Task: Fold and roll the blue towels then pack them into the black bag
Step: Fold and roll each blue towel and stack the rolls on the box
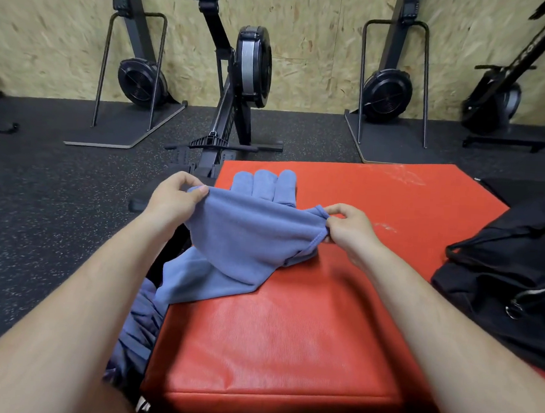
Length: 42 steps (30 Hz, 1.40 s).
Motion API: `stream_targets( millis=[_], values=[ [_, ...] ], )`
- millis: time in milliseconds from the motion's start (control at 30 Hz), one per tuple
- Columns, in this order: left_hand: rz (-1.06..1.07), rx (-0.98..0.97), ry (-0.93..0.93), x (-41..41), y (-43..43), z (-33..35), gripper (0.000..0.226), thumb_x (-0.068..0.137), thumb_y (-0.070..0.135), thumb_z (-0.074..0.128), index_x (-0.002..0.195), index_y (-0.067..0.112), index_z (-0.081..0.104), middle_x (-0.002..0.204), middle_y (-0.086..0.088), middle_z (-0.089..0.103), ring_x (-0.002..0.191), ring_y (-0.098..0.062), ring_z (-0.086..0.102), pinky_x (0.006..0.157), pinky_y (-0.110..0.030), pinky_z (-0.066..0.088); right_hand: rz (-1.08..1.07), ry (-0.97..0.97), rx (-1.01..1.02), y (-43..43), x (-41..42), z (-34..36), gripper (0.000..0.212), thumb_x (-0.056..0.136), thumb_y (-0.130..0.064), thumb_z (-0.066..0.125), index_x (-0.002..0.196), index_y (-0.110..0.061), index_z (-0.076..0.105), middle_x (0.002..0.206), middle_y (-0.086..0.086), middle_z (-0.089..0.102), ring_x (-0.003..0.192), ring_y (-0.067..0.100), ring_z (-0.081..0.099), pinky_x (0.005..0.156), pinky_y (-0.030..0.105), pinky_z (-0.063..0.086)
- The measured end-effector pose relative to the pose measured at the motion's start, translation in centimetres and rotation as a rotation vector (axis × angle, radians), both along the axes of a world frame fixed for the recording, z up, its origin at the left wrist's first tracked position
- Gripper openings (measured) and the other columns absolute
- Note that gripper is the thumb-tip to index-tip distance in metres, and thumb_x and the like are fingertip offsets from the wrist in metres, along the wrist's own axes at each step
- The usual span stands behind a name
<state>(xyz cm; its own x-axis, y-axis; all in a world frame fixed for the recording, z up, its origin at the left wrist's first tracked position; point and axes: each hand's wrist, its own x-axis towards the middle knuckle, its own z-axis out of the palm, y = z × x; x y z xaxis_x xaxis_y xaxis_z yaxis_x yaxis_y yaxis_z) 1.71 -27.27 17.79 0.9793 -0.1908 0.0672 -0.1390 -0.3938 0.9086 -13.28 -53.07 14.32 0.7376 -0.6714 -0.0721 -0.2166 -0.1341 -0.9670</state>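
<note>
Both forearms outstretched; left hand (178, 194) and right hand (348, 225) fingers pinching soft blue cloth towel (247, 236) corners above red padded mat (289, 335).

One wide-angle head-worn view looks forward and down, close over the padded red vinyl block (289, 335). The speckled black rubber floor (58, 193) and the chipboard wall (322, 49) lie toward twelve o'clock.

Both bare forearms extended forward, converging. Left hand (177, 197): thumb and curled fingers pinching one towel (250, 237) corner. Right hand (349, 230): fingertips pinching the opposite corner. Hands held apart.
</note>
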Motion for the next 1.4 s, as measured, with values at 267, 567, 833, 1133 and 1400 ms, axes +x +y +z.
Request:
stream_targets(
  millis=[267, 567, 833, 1133, 1400],
  values=[
    [-0.012, 0.0, 0.006, 0.3, -1.1, -0.2, 0.013, 0.096, 0.035, 0.062, 0.095, 0.022, 0.059, 0.076, 0.001, 0.056, 0.058, -0.018, 0.046, 0.051, -0.026, 0.038, -0.071, -0.01, 0.301, -0.7, 1.7, -0.9, 0.011, 0.088, -0.005, 0.056, 0.091, -0.014, 0.049, 0.068, 0.01, 0.05, 0.044, 0.015, 0.049, 0.057, 0.032, 0.051],
    [-0.006, -0.056, 0.01, 0.3, -0.9, 0.0, 0.013, 0.092, 0.034, 0.066, 0.095, 0.021, 0.064, 0.084, 0.001, 0.059, 0.066, -0.018, 0.049, 0.054, -0.028, 0.039, 0.019, 0.079, 0.091, -0.7, 1.4, -2.8, 0.048, 0.074, 0.002, 0.062, 0.116, -0.019, 0.052, 0.073, 0.013, 0.061, 0.061, 0.021, 0.053, 0.061, 0.04, 0.053],
    [-0.065, -0.093, 0.025, -0.4, -1.1, 0.1, 0.007, 0.089, 0.033, 0.07, 0.086, 0.027, 0.067, 0.083, 0.006, 0.063, 0.068, -0.016, 0.052, 0.055, -0.028, 0.042, 0.076, 0.136, -0.191, 0.5, 1.8, -4.0, 0.033, 0.072, -0.023, 0.079, 0.088, -0.025, 0.051, 0.062, -0.001, 0.057, 0.049, 0.016, 0.049, 0.046, 0.024, 0.038],
    [0.043, -0.268, 0.15, 0.4, 0.3, 0.9, 0.01, 0.09, 0.02, 0.068, 0.098, 0.023, 0.074, 0.091, 0.003, 0.066, 0.072, -0.014, 0.053, 0.062, -0.028, 0.038, 0.015, 0.065, -0.258, -0.2, 2.8, -3.3, 0.018, 0.079, -0.004, 0.055, 0.081, -0.021, 0.06, 0.061, 0.001, 0.059, 0.051, 0.018, 0.051, 0.052, 0.025, 0.04],
    [0.085, -0.484, 0.284, -0.5, 2.2, 4.2, 0.019, 0.084, 0.001, 0.071, 0.09, 0.019, 0.073, 0.086, -0.002, 0.07, 0.081, -0.018, 0.059, 0.078, -0.033, 0.045, 0.163, -0.297, 0.53, -0.8, 0.5, 4.3, 0.026, 0.095, 0.002, 0.042, 0.102, -0.01, 0.064, 0.092, 0.009, 0.064, 0.08, 0.021, 0.063, 0.081, 0.034, 0.055]
  ],
)
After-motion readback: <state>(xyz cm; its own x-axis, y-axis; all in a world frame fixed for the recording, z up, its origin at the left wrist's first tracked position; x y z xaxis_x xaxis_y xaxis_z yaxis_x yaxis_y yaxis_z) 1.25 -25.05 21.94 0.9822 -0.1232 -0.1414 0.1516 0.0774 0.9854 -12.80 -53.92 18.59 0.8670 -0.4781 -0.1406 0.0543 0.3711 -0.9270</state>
